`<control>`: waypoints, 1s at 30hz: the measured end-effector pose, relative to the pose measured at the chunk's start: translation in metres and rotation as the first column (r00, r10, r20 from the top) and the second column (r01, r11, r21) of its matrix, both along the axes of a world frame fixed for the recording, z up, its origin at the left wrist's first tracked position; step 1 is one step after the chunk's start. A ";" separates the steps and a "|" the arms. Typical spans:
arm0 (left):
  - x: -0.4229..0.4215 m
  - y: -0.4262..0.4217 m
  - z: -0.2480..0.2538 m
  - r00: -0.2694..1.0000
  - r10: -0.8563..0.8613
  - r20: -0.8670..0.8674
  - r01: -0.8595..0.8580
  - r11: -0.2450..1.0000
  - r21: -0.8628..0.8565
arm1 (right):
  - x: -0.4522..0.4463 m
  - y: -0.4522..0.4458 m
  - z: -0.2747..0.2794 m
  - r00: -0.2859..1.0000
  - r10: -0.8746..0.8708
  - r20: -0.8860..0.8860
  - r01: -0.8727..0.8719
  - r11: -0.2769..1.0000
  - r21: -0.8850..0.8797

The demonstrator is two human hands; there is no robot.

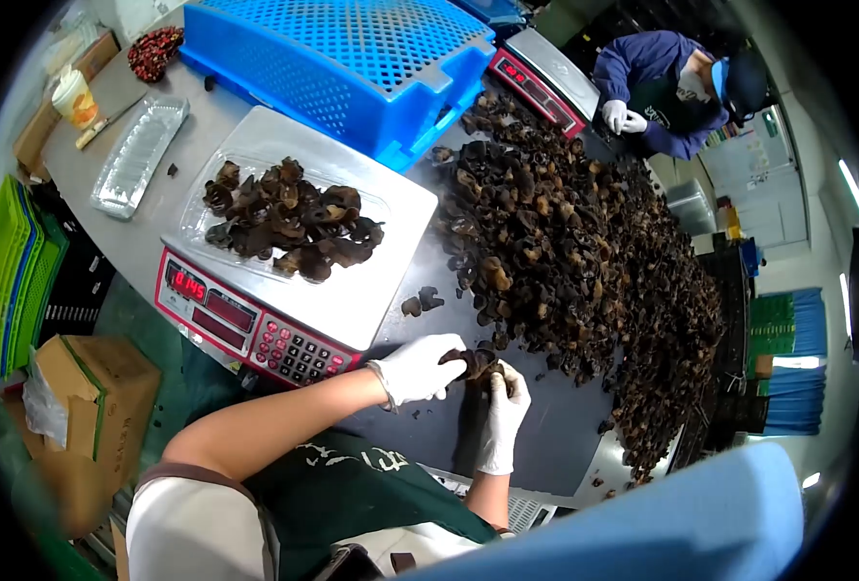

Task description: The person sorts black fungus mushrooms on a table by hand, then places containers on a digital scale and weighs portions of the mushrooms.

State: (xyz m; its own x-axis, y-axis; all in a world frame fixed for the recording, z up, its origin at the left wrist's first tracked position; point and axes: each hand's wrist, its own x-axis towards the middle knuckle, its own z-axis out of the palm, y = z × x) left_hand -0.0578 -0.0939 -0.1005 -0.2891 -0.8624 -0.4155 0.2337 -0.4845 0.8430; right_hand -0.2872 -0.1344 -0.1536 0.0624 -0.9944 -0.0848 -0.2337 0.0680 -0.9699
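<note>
My left hand (423, 370) and my right hand (505, 392), both in white gloves, meet over the near side of the metal table. Between them they grip a small clump of dark wood ear mushrooms (475, 362). Left of my hands stands a white digital scale (352, 315) with a red-edged panel lit with digits. On its plate rests a clear plastic tray (193, 225) holding several wood ears (289, 218). A large heap of wood ear mushrooms (555, 242) spreads across the table to the right, with a few loose pieces (421, 301) nearer the scale.
A blue perforated crate (342, 73) stands behind the scale. Left of it lie another clear tray (139, 155), a paper cup (76, 100) and a red heap (155, 52). Across the table, a gloved co-worker (662, 92) is beside a second scale (550, 77). Cardboard box (124, 397) below left.
</note>
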 end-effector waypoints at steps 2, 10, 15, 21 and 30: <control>0.022 0.006 0.011 0.789 0.227 0.571 0.159 0.822 -0.547 | 0.019 -0.002 0.017 0.999 0.042 -0.028 -0.042 0.999 -0.020; 0.192 0.041 0.073 0.189 0.838 0.512 0.000 0.521 -0.853 | 0.171 -0.018 0.078 0.865 0.498 -0.070 -0.484 0.787 -0.383; 0.245 0.053 0.047 -0.017 0.618 0.786 0.068 0.785 -0.616 | 0.244 -0.031 0.102 0.773 0.543 -0.327 -0.632 0.616 -0.471; 0.253 0.074 0.040 0.324 0.598 0.733 0.026 0.769 -0.639 | 0.253 -0.032 0.123 0.650 0.596 -0.472 -0.744 0.627 -0.232; 0.288 0.096 0.059 0.338 0.737 0.585 -0.219 0.666 -0.713 | 0.149 -0.053 0.091 0.855 0.352 -0.381 -0.439 0.882 -0.170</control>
State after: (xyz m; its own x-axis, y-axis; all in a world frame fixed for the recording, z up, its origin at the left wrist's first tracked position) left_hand 0.2300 0.0025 -0.0416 0.4713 -0.8347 0.2849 -0.5867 -0.0556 0.8079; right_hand -0.1386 -0.1872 -0.0628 0.4662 -0.8820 0.0683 -0.4977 -0.3253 -0.8041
